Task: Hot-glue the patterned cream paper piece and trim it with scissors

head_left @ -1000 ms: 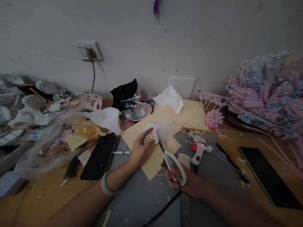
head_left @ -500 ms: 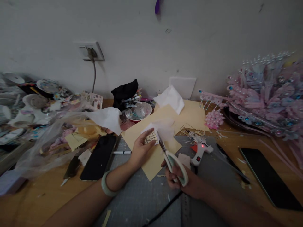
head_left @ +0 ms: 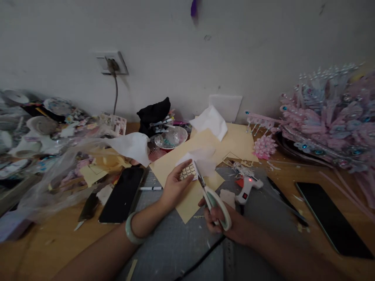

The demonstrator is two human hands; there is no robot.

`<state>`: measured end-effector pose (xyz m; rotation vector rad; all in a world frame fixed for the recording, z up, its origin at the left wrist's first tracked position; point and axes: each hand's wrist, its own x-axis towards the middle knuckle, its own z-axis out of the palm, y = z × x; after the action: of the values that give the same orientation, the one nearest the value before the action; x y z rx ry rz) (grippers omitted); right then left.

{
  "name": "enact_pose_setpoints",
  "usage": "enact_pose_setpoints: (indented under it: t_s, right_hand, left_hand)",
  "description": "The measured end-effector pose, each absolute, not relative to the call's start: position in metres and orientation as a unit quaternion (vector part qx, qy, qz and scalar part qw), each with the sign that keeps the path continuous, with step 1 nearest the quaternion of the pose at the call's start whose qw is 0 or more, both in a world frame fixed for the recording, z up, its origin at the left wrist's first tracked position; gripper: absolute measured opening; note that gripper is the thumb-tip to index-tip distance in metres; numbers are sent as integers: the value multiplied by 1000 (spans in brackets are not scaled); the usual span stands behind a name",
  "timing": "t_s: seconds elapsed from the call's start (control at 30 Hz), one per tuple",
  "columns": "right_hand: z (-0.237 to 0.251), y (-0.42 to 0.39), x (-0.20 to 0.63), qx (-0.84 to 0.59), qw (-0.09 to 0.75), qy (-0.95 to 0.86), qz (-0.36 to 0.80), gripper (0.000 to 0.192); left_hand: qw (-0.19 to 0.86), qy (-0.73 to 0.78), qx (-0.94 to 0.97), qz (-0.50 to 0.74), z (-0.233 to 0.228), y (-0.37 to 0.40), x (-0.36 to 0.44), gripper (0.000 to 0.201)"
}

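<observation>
My left hand (head_left: 173,187), with a pale bangle on its wrist, pinches a small white piece with a dark honeycomb pattern (head_left: 187,171) between thumb and fingers. My right hand (head_left: 218,218) grips white-handled scissors (head_left: 213,201) by the loops. Their blades lie along the right edge of the patterned piece. A thin translucent white sheet (head_left: 203,158) spreads just behind it. Under both hands lies cream card (head_left: 187,208) on a grey cutting mat (head_left: 172,242).
Right of my hands lies a white glue gun (head_left: 247,191) with a red light and a dark cable. Phones (head_left: 121,197) (head_left: 331,218) flank the mat. Pink beaded ornaments (head_left: 331,121) fill the right side; a clear plastic bag (head_left: 67,168) and craft clutter cover the left.
The patterned piece has tilted slightly in my left hand. The scissors and right hand have shifted a little to the left; the blades stay at its right edge.
</observation>
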<state>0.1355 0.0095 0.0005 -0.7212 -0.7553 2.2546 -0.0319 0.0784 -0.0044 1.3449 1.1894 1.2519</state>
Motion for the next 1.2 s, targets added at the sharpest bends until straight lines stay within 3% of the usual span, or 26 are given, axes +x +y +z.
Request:
enact_pose_setpoints:
  t_s: [0.13, 0.6, 0.83, 1.2]
  right_hand:
    - [3, 9, 135, -296, 310, -335, 839, 43]
    - [-2, 9, 133, -309, 315, -309, 843, 30]
    - [-1, 9, 132, -326, 301, -318, 838, 38]
    - [-10, 9, 137, -229, 342, -296, 862, 35]
  left_hand:
    - [466, 480, 541, 510, -4, 78, -32, 46]
    - [473, 477, 527, 520, -7, 77, -30, 46]
    - [475, 472, 525, 525, -7, 77, -30, 46]
    - [476, 469, 545, 506, -3, 73, -29, 51]
